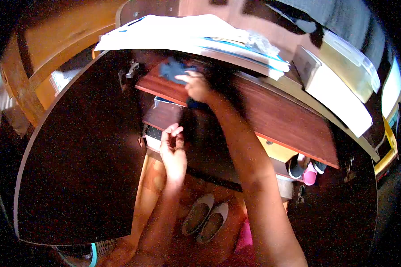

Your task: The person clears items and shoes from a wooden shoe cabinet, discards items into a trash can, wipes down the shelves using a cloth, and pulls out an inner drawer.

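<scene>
Over the left part of a reddish-brown shelf (pixel 285 120), inside an open cabinet, my right hand (pixel 196 86) touches or holds a blue-grey cloth (pixel 171 70). Its fingers are bent around the cloth's right edge, and the grip is partly blurred. Lower and to the left, my left hand (pixel 173 153) is raised in front of a lower shelf (pixel 162 115), fingers curled loosely and apart, with nothing in it. Something dark lies just under my right wrist.
Papers (pixel 182 33) are piled on the cabinet top, beside a clear plastic box (pixel 349 66). Dark doors (pixel 84 155) stand open on both sides. Pink footwear (pixel 309 174) sits on a lower shelf at right. Pale shoes (pixel 212 222) stand on the floor.
</scene>
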Motion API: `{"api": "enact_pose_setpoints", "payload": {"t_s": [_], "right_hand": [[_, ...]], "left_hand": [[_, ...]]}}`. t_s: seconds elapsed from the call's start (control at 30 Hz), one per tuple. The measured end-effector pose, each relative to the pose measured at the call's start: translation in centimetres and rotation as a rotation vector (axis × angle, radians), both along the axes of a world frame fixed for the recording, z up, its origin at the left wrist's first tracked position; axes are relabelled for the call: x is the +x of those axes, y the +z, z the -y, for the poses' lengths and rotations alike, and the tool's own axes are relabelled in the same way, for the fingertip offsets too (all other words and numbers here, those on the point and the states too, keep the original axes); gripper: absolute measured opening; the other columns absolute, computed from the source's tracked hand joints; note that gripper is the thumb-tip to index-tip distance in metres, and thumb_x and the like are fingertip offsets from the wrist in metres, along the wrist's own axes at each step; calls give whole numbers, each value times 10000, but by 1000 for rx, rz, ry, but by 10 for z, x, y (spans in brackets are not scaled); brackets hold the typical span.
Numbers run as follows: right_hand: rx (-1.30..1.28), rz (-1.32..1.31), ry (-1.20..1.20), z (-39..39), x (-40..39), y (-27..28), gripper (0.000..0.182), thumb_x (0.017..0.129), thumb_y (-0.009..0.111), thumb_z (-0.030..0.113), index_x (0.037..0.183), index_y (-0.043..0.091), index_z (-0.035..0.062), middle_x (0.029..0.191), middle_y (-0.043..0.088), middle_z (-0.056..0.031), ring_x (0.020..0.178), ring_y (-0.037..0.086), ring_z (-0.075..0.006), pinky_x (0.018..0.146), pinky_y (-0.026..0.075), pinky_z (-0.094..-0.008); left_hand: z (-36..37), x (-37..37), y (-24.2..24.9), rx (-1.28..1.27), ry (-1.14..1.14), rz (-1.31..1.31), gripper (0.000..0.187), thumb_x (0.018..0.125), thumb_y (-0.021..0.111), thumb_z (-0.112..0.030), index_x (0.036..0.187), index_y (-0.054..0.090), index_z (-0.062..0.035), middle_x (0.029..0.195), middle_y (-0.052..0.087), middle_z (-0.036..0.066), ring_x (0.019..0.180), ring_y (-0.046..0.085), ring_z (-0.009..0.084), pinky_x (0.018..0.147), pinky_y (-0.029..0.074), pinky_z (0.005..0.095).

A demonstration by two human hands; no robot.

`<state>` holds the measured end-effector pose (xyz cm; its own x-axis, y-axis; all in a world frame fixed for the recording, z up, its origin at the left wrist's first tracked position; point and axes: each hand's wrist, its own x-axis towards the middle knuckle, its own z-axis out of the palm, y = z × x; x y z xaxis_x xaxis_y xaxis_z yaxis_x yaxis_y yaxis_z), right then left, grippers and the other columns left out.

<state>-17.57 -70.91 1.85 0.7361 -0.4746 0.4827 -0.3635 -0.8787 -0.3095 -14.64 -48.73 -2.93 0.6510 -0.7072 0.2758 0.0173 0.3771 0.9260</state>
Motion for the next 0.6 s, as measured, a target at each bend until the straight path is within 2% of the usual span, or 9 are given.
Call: {"api": "enact_pose_setpoints", "payload": {"t_s": [0.13,0.2,0.23,0.37,0.43,0.47,0.5,0.57,0.6], "right_hand": [[24,95,262,-62,-29,20,433,730,628,196,1157,567,155,1191,515,-187,1161,432,-365,991,324,-436],[-22,91,237,-80,-52,22,425,727,635,153,1147,571,151,1186,529,-149,1155,445,-339,987,333,-424],[-50,120,211,-89,-61,20,419,728,630,130,1143,572,147,1173,541,-137,1134,468,-331,975,353,-413],[90,94,114,-153,-72,31,417,745,628,118,1153,546,133,1151,559,-131,1071,525,-314,925,404,-380],[345,411,57,-195,-90,29,432,768,649,215,1164,512,108,1114,577,-158,1002,569,-316,863,443,-361],[361,351,-68,-200,-98,9,486,780,652,330,1173,489,93,1095,584,-173,1001,578,-289,845,446,-365],[370,90,-244,-205,-104,-6,528,781,640,392,1168,489,66,1009,608,-187,948,599,-272,825,454,-352],[367,-119,-325,-219,-118,-16,541,771,651,410,1132,506,35,933,615,-199,894,611,-267,804,457,-340],[367,-117,-326,-220,-120,-24,541,771,651,410,1132,506,35,933,615,-199,894,611,-267,804,457,-340]], "left_hand": [[-1,-14,4,-72,21,-116,276,872,448,46,1135,469,-37,982,554,49,921,505,122,876,379,244],[-10,-22,18,15,66,-151,279,877,476,7,1147,467,-63,995,543,49,920,498,128,869,375,251],[-12,-23,13,16,137,-101,266,873,549,-99,1130,480,-88,1012,566,52,908,541,146,776,453,299],[-22,10,9,80,56,-458,332,883,487,-169,1198,386,-189,1174,461,71,942,531,223,693,490,377],[-31,9,20,90,-86,-519,366,880,453,-105,1228,363,-175,1073,502,86,884,521,191,689,489,343],[-32,11,16,231,-167,-543,324,872,457,-86,1182,423,-174,998,541,76,824,536,161,641,494,333],[-20,17,-6,113,-287,-566,281,864,468,-70,1130,492,-158,944,569,67,779,544,137,636,493,313],[-18,18,-40,315,-375,-466,256,878,438,-98,1119,520,-112,1004,581,75,901,568,197,689,510,375],[-16,13,-52,234,-334,-436,258,863,454,-70,1112,523,-59,988,598,74,863,583,199,692,508,353]]}}
